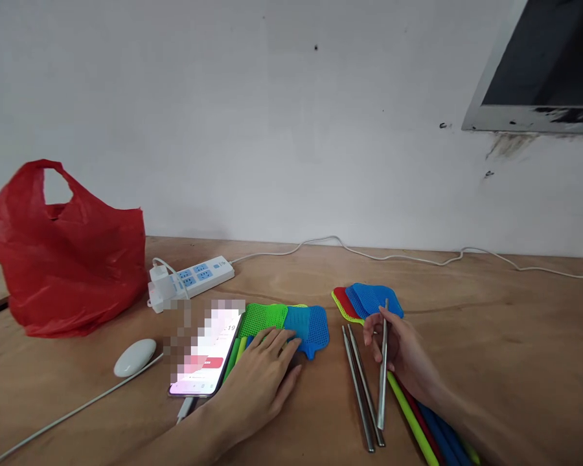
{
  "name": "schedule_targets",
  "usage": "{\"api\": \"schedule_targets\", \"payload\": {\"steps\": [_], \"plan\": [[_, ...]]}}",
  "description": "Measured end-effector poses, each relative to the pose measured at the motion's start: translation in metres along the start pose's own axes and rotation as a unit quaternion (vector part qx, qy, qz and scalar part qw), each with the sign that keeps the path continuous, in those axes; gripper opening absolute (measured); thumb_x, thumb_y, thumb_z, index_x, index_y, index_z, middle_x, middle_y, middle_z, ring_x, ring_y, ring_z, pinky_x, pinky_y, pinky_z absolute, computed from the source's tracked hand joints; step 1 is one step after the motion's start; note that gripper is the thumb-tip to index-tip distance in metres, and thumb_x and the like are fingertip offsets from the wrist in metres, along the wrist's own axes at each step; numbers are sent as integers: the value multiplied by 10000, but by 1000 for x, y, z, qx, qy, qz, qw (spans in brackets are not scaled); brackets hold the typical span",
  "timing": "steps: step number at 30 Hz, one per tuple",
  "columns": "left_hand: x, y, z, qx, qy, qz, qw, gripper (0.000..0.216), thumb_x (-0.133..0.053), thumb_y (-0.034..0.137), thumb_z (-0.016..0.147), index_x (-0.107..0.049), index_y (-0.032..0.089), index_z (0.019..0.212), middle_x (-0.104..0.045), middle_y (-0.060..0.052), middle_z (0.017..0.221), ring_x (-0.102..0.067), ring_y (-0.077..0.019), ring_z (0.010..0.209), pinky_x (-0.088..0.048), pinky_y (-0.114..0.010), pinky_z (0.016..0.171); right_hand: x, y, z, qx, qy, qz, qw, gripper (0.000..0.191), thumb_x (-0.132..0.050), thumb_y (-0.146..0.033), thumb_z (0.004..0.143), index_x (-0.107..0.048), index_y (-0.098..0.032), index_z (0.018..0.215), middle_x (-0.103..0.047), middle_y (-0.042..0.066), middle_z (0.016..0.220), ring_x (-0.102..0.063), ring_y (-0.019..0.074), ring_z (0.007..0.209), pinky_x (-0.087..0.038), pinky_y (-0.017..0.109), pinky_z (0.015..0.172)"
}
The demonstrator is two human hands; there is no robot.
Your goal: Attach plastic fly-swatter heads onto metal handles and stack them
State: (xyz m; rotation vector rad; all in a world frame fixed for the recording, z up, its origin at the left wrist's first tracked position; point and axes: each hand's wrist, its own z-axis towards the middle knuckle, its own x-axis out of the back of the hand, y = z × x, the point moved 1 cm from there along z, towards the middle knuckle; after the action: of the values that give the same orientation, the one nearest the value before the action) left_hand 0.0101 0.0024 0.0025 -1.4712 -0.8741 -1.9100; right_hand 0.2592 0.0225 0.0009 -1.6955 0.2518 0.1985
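Pinching a metal rod point(382, 382) between its fingertips, the right hand point(403, 355) rests over stacked fly swatters point(369, 299) near the front edge of the counter point(490, 336); the left hand point(265, 375) lies flat, grip wide, on green and blue swatters point(291, 320) beside a phone point(208, 362)

The mesh swatter heads point(272, 318) are green and blue, the rods point(360, 388) silver, the bag point(72, 259) red.

Left hand point(265, 378) on swatter heads point(291, 323), right hand point(401, 356) gripping metal rod point(383, 375)

White wall point(272, 129), perhaps window point(539, 65); wooden table point(490, 317).
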Motion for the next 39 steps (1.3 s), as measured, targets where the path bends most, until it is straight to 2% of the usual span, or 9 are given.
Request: {"api": "schedule_targets", "payload": {"steps": [3,6,12,18,25,29,34,39], "plan": [[4,4,-1,-6,-11,5,1000,285,-411,229,1000,-639,192,1168,-666,-130,1136,-615,-331,1074,-445,-548,979,2,2,-1,-7,1,28,1000,410,-681,-579,755,-642,-173,710,-615,-14,580,-529,90,405,-277,166,330],[5,5,-2,-15,-19,6,1000,276,-399,224,1005,-653,197,1109,-662,-116,1068,-615,-308,1011,-440,-534,963,0,3,-4,4,-5,34,999,422,-694,-588,751,-666,-167,729,-621,-9,583,-539,93,414,-302,165,332],[2,-1,-2,-17,-12,8,1000,286,-394,225,1020,-663,182,1106,-663,-110,1078,-604,-305,1028,-423,-528,977,0,5,-6,34,11,35,999,487,-722,-645,709,-699,-159,701,-642,28,600,-576,131,490,-378,180,360],[1,-2,-3,-17,-3,10,1000,274,-411,227,1020,-662,195,1123,-668,-98,1084,-605,-296,1031,-437,-517,971,2,5,-6,71,46,42,996,494,-748,-654,707,-675,-168,657,-566,-22,578,-425,56,409,-312,147,325],[-1,-5,-3,-30,17,14,999,295,-388,154,1012,-658,187,1128,-671,-97,1055,-611,-279,992,-467,-467,905,-3,6,-9,70,18,53,996,416,-804,-569,713,-693,-169,730,-644,8,654,-558,97,490,-463,177,409],[5,-4,-3,-33,19,-42,998,292,-374,199,1031,-657,203,1103,-665,-81,1022,-602,-273,962,-447,-450,875,-9,3,-12,73,1,53,996,395,-846,-527,682,-676,-173,722,-695,23,667,-594,110,508,-507,196,454],[12,5,-6,-56,19,-176,983,238,-393,245,1044,-629,226,1023,-666,-37,974,-595,-215,907,-423,-355,839,-10,6,-17,67,-40,53,996,337,-821,-485,744,-684,-179,773,-759,56,792,-670,132,618,-553,210,547],[5,10,-9,-19,-24,-250,968,210,-489,344,1015,-544,220,854,-601,10,790,-553,-162,718,-397,-262,655,-13,11,-22,47,-107,56,992,288,-755,-464,829,-693,-182,828,-773,67,853,-692,134,649,-564,225,589]]}}
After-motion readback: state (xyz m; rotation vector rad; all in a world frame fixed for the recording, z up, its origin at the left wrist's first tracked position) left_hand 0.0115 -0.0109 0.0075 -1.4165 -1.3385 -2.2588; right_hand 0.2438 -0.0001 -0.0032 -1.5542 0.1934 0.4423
